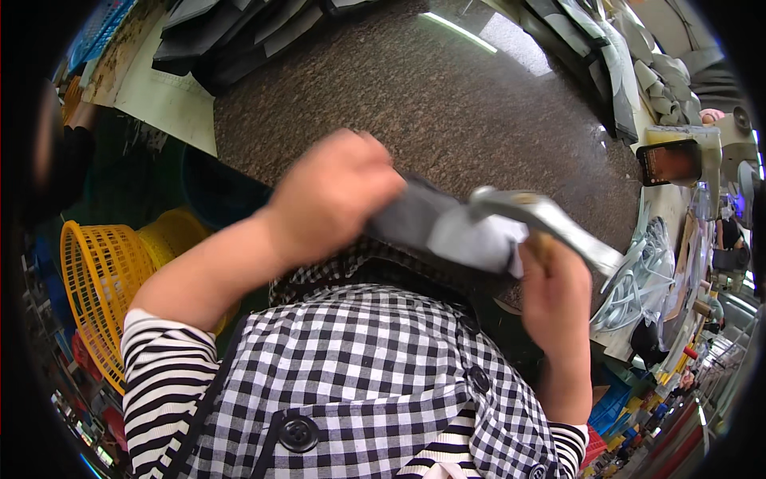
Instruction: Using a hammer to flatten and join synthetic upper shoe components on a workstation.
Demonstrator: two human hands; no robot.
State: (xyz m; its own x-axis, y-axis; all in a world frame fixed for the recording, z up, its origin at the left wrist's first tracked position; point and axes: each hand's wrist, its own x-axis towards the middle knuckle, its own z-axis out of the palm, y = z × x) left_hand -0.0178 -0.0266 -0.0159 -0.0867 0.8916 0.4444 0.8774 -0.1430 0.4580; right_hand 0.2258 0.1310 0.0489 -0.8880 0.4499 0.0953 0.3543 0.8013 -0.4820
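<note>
Head view, and we start big: the brown speckled tabletop [399,104] spreads out before us, glossy, with white reflections toward its far edge. Close below us comes the checked apron [359,351], black and white. Over on our left we have a yellow mesh basket [92,287], just beyond the striped left sleeve [166,383]. Up at the far left lies a stack of dark grey pieces [247,32], and a second stack [594,64] runs along the far right.

Now the hands, both blurred! Our left hand [339,191] is closed like a fist, pinching the dark end of a grey piece [411,215]. That piece hangs between our 2 hands, at the near edge of the table, dark on the left and pale on the right. Our right hand [558,291] is curled at the pale end, against a silver tool [550,215]; we cannot tell which of the 2 it grips, nor what kind of tool it is. Pale strips [630,295] lie tangled to its right. Smaller yet, a phone [670,162] stands farther right, and 1 round black button [298,432] sits low on our apron.
</note>
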